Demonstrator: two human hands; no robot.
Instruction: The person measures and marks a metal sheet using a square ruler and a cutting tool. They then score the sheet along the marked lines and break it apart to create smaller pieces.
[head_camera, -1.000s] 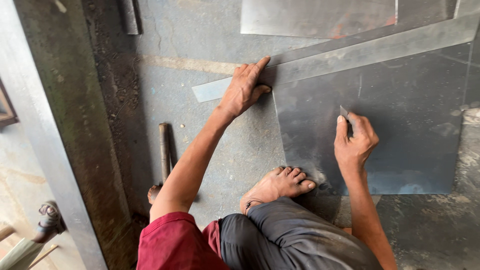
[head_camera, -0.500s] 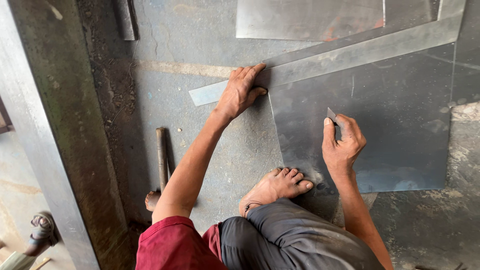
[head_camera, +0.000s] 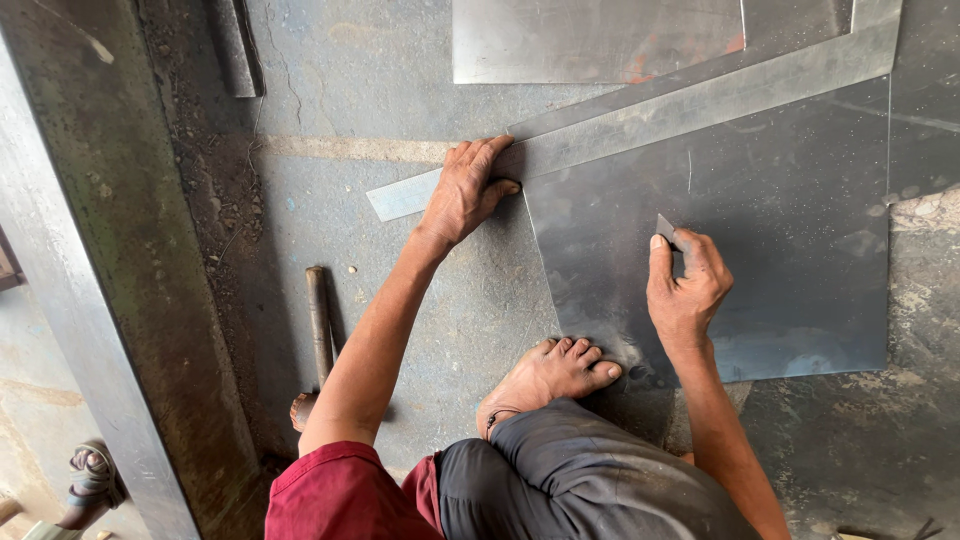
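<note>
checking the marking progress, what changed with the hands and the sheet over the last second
The right hand, pinching a small dark marking tool, slid left and slightly up across the dark metal sheet. The left hand stayed pressed on the long metal strip, and the bare foot stayed at the sheet's near corner. Nothing was let go.

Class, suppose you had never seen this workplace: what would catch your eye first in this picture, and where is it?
First, the large dark metal sheet lying flat on the concrete floor, right of centre, with a bare foot on its near corner. The left hand presses a long metal strip across the sheet's top edge, while the right hand holds a small pointed tool against the sheet.
</note>
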